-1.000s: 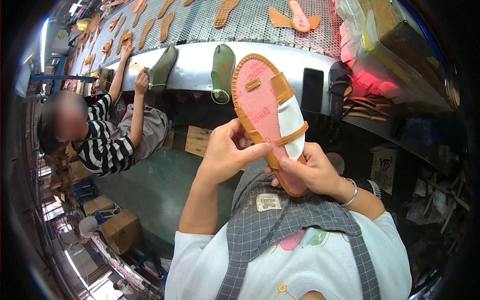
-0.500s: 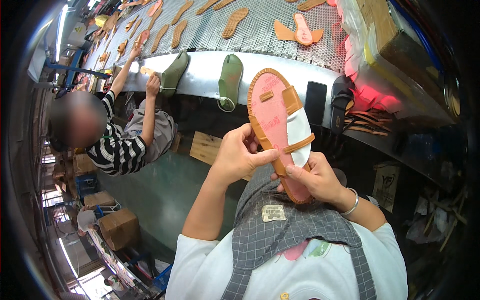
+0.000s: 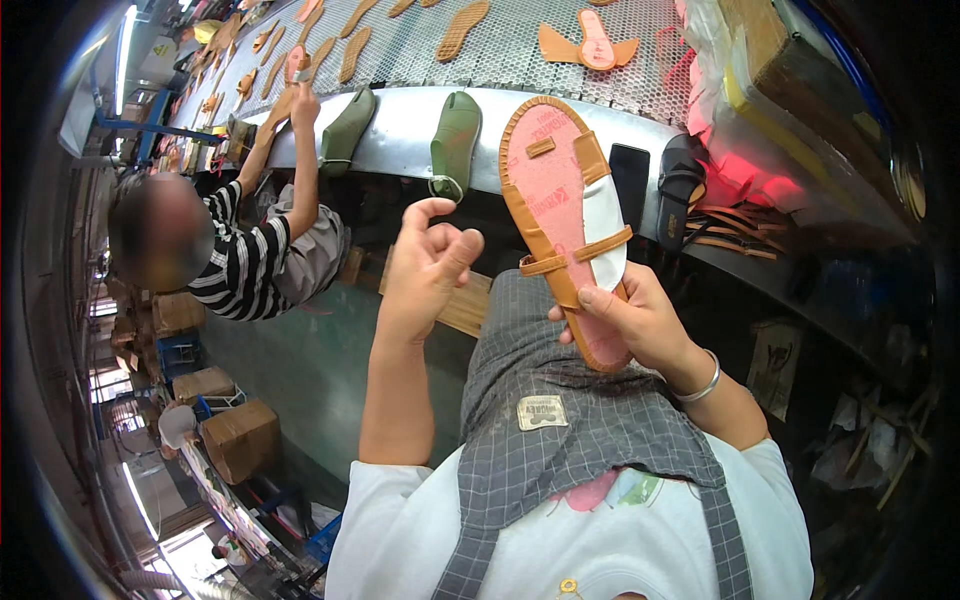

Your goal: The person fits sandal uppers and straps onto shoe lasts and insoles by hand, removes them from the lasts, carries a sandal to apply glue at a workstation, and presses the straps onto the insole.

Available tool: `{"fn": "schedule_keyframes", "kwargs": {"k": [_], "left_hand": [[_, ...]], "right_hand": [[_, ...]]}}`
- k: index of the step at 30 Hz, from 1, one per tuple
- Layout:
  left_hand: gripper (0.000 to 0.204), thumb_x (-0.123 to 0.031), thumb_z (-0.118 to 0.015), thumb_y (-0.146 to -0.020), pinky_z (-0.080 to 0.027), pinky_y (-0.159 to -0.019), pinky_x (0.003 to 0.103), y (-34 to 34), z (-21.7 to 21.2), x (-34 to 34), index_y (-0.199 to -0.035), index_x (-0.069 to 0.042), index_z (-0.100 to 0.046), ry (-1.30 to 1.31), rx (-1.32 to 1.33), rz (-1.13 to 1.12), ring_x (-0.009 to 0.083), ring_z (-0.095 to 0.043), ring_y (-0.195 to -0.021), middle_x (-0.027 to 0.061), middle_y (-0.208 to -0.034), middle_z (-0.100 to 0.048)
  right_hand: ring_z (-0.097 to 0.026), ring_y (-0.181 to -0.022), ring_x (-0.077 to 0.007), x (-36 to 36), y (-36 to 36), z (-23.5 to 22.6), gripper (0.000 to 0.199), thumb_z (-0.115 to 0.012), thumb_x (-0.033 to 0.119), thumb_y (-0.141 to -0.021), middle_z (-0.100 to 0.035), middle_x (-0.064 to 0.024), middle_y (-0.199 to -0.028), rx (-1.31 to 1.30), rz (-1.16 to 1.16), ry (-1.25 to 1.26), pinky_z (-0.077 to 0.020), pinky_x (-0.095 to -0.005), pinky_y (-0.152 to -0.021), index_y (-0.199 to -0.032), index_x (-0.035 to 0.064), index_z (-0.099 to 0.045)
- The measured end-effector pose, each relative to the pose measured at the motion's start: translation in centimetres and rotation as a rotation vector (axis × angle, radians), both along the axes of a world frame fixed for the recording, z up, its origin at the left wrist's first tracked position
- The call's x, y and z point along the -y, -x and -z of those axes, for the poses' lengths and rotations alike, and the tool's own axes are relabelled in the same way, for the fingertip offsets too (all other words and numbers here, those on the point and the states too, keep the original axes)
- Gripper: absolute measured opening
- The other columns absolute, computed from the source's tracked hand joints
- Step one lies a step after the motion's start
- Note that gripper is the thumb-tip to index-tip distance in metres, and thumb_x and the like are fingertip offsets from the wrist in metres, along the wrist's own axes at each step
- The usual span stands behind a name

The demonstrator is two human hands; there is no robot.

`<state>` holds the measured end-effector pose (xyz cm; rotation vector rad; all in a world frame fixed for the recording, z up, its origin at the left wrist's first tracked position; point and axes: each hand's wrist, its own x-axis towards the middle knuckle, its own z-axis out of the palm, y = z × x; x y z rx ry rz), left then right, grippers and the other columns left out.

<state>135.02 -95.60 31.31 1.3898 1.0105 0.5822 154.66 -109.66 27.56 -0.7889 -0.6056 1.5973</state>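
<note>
My right hand (image 3: 640, 312) grips a sandal piece (image 3: 548, 190) by its narrow lower end, thumb on the upper face and fingers behind. The piece has a pink sole face, a brown stitched rim, a small brown tab near the top, and brown and white strap parts folded over its sides. A thin brown strap crosses the middle. To the left of it, my left hand (image 3: 425, 270) hangs in the air, holding nothing, its fingers curled but apart. Beyond my hands, two green shoe lasts (image 3: 455, 145) stand on the metal ledge (image 3: 400, 125).
A perforated metal conveyor (image 3: 400, 70) carries several brown soles and a winged pink sandal piece (image 3: 597, 45). At right lie a black phone (image 3: 628, 185), a dark sandal (image 3: 681, 190) and brown straps (image 3: 735, 238). A co-worker in a striped shirt (image 3: 245, 265) reaches over the conveyor at left.
My left hand has let go of the sandal piece and moved left. The thin strap now reaches across to the left rim. The co-worker's hands have come together over the conveyor.
</note>
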Motion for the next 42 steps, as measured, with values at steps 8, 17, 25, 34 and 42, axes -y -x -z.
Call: {"fn": "schedule_keyframes", "kwargs": {"k": [8,17,25,34,42], "left_hand": [[0.055,-0.025,-0.068,-0.089,-0.040,-0.055,0.016,0.1,2.1,-3.2,-0.128,0.000,-0.038,-0.037,0.073,-0.091,0.0049,-0.050,-0.065,0.0009,-0.081,-0.054],[0.055,-0.019,-0.065,-0.090,-0.045,-0.060,0.016,4.9,4.9,-17.2,-0.133,-0.002,-0.037,-0.007,0.051,-0.115,0.0060,-0.055,-0.073,0.0029,-0.093,-0.058],[0.054,-0.009,-0.064,-0.087,-0.044,-0.066,0.019,6.8,9.2,-35.1,-0.134,-0.002,-0.036,0.127,-0.028,0.129,0.0068,-0.054,-0.077,0.0036,-0.094,-0.056],[0.064,-0.006,-0.057,-0.093,-0.050,-0.084,0.030,3.8,12.5,-39.0,-0.148,-0.005,-0.025,0.485,0.068,0.685,0.0169,-0.061,-0.096,0.0136,-0.118,-0.060],[0.089,-0.002,-0.055,-0.092,-0.046,-0.090,0.030,1.1,11.5,-35.9,-0.147,-0.002,0.014,0.609,0.311,0.570,0.0158,-0.060,-0.101,0.0165,-0.114,-0.061]], "right_hand": [[-0.065,-0.075,-0.0173,-3.0,-0.8,2.1,0.028,-0.054,0.016,-0.094,-0.066,-0.0128,-0.091,0.014,0.037,0.046,-0.0540,-0.0310,-0.068,-0.114,-0.0042,-0.054],[-0.065,-0.087,-0.0191,-16.1,1.1,2.9,0.030,-0.047,0.018,-0.098,-0.063,-0.0126,-0.100,0.079,0.104,0.027,-0.0529,-0.0319,-0.077,-0.116,-0.0044,-0.053],[-0.064,-0.084,-0.0161,-31.9,5.4,4.8,0.030,-0.041,0.020,-0.100,-0.066,-0.0123,-0.093,0.181,0.361,0.159,-0.0528,-0.0296,-0.075,-0.114,-0.0041,-0.054],[-0.065,-0.090,-0.0171,-39.6,9.7,5.7,0.034,-0.041,0.021,-0.102,-0.064,-0.0130,-0.107,0.126,0.693,0.310,-0.0532,-0.0315,-0.080,-0.123,-0.0036,-0.050],[-0.051,-0.120,-0.0196,-39.4,10.1,6.7,0.043,-0.042,0.026,-0.101,-0.053,-0.0111,-0.132,-0.017,0.730,0.307,-0.0408,-0.0374,-0.102,-0.134,-0.0019,-0.042]]}}
